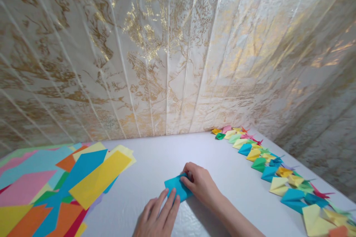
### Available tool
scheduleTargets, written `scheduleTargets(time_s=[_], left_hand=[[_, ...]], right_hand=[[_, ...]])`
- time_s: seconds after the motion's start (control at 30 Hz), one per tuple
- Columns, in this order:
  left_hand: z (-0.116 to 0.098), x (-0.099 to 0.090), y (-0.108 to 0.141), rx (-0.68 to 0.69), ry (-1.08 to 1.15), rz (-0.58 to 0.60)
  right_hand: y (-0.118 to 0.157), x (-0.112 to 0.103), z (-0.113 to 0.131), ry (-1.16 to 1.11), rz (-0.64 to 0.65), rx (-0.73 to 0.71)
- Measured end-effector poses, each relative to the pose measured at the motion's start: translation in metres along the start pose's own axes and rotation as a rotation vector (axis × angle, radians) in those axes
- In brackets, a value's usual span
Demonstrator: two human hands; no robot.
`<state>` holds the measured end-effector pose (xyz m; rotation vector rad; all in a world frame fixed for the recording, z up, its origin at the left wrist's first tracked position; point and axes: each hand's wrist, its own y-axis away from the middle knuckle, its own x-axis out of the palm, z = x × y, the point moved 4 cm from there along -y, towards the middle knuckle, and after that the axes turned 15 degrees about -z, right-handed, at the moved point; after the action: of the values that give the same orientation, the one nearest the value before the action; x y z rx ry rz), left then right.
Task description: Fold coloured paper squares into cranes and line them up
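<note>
A folded piece of blue paper [175, 184] lies on the white table in front of me. My left hand [160, 213] rests at its near edge, fingers stretched out and slightly spread, with the fingertips touching the paper. At the right side of the sheet, my right hand [200, 182] is closed, thumb on top and bent fingers at the far corner, pinching the paper. The part of the sheet under my right fingers is hidden.
Loose coloured paper sheets overlap on the left, a yellow sheet [101, 179] on top. Rows of folded paper figures, among them a blue one [294, 199], run along the right edge of the white table [155, 155]. A gold-patterned curtain [167, 63] hangs behind.
</note>
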<state>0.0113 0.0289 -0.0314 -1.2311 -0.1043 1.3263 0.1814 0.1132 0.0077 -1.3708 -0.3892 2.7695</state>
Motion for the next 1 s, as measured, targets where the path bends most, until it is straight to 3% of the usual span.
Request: scheduleTargets(time_s=[0.23, 1.0], left_hand=[[0.0016, -0.0043, -0.0045, -0.032, 0.023, -0.049], [0.0019, -0.0053, -0.0049, -0.044, 0.014, 0.022]], right_hand=[[0.0011, 0.0012, 0.0012, 0.021, 0.001, -0.026], [0.0027, 0.0006, 0.0067, 0.054, -0.012, -0.049]])
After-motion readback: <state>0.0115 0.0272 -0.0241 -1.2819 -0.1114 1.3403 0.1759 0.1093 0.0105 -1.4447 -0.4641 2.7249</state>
